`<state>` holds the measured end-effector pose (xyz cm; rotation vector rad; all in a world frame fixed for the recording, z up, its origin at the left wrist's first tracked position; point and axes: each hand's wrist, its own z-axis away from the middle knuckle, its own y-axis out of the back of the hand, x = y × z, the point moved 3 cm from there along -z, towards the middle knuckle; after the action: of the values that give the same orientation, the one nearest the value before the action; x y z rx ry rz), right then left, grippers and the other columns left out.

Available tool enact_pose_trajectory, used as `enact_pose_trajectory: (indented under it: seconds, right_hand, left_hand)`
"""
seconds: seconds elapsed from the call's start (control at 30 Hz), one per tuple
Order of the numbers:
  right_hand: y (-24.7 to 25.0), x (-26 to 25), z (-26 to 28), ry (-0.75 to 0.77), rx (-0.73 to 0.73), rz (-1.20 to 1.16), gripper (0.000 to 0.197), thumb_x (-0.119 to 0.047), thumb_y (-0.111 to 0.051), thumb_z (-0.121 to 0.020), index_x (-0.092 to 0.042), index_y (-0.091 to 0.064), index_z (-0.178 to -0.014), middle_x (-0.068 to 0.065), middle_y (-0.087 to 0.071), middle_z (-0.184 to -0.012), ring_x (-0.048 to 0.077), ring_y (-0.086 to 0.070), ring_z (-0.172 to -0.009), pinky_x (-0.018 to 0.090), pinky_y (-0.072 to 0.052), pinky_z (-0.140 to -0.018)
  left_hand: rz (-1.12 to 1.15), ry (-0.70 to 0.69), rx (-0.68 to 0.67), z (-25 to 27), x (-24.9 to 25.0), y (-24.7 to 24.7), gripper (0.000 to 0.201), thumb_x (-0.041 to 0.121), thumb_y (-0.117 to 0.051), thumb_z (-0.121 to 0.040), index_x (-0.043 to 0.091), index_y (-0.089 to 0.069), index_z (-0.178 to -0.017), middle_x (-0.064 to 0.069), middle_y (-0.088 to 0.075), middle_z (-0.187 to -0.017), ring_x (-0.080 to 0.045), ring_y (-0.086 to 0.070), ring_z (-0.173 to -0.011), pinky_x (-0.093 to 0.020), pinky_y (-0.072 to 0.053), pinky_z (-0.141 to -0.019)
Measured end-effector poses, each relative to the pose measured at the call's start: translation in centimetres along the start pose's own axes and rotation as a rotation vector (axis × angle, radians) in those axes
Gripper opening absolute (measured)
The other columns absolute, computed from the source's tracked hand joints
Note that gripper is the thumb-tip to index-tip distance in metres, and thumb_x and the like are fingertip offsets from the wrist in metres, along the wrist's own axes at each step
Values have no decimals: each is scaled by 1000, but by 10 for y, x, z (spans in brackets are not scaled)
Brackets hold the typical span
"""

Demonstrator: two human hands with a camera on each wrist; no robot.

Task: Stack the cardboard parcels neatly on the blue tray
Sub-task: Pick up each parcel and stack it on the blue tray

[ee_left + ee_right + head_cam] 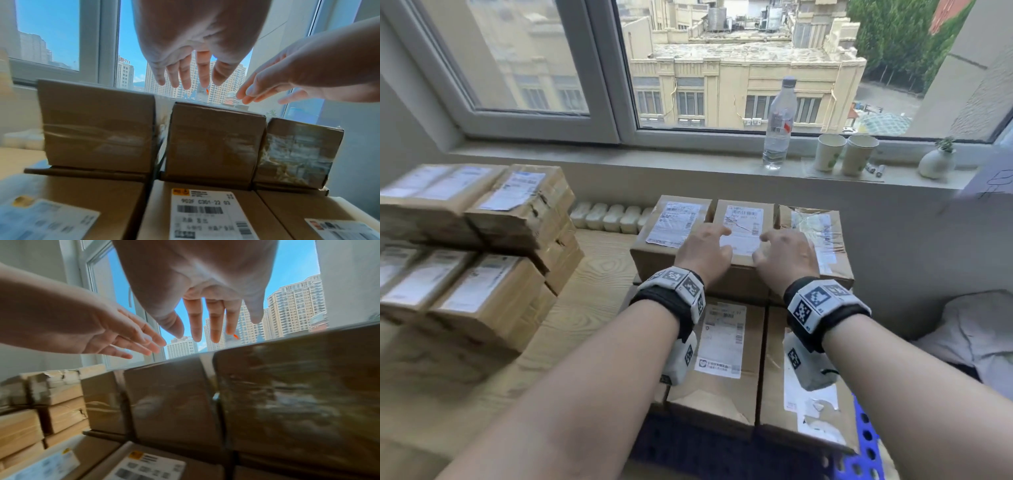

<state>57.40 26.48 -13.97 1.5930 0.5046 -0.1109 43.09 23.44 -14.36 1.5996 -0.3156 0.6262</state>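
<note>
Inspecting stack at centre frame: we count three parcels in upper row (pixel 743 226) over lower layer (pixel 726 353) on blue tray (pixel 866 442). Left hand (pixel 703 251) and right hand (pixel 786 257) hover above middle parcel, fingers spread, gripping nothing. Many parcels (pixel 482 240) at left frame remain unstacked; we judge task partway.

Top-row parcels (pixel 743 233) sit packed w/ narrow gaps; open bench (pixel 585 291) betw. them & left stack (pixel 482 253).
</note>
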Motion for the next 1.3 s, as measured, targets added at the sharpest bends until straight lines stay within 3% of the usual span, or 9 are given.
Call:
enact_pose_trajectory:
  seconds: [0.33, 0.5, 0.73, 0.93, 1.13, 1.3]
  right_hand:
    - [-17, -93, 32, 109, -43, 21, 33, -31, -49, -93, -18, -65, -119, 9, -64, -120, 27, -52, -115, 44, -44, -101]
    - [-40, -170, 65, 149, -81, 55, 34, -33, -48, -92, -17, -65, -117, 8, -64, -115, 27, -53, -112, 42, -46, -97]
    - [-82, -287, 116, 253, -122, 63, 39, -35, -46, -95, -21, -60, -129, 5, -60, -131, 26, -46, -126, 40, -40, -102]
    - [-113, -382, 157, 299, -163, 16, 39, -34, -46, -95, -20, -59, -129, 7, -62, -128, 26, -50, -122, 38, -44, -98]
    - [-132, -450, 177, 340, -186, -85, 38, -31, -46, -95, -21, -61, -128, 1, -64, -125, 22, -56, -115, 35, -46, -92]
    - [-147, -513, 170, 400, -176, -130, 31, -33, -44, -95, -23, -64, -117, -1, -68, -115, 20, -60, -104, 33, -48, -85]
  left_hand:
    - [-1, 111, 105, 55, -71, 76, 39, 20, -50, -94, 20, -56, -134, -4, -49, -141, -22, -49, -127, -35, -41, -106]
    - [-29, 135, 93, 96, -130, 119, 40, 22, -50, -94, 19, -55, -134, -6, -49, -143, -23, -48, -128, -34, -39, -108]
    - [-39, 196, 142, 156, -225, 188, 42, 25, -49, -96, 22, -50, -138, -8, -47, -143, -26, -49, -127, -34, -40, -102]
    - [-10, 248, 188, 208, -306, 248, 38, 27, -48, -97, 20, -55, -133, -9, -51, -139, -27, -50, -125, -38, -42, -104]
    - [98, 360, 285, 232, -361, 284, 36, 26, -47, -97, 22, -57, -132, -6, -53, -139, -25, -51, -124, -35, -43, -103]
    - [149, 415, 344, 229, -414, 316, 33, 28, -48, -97, 25, -57, -129, -3, -55, -136, -22, -52, -122, -33, -44, -99]
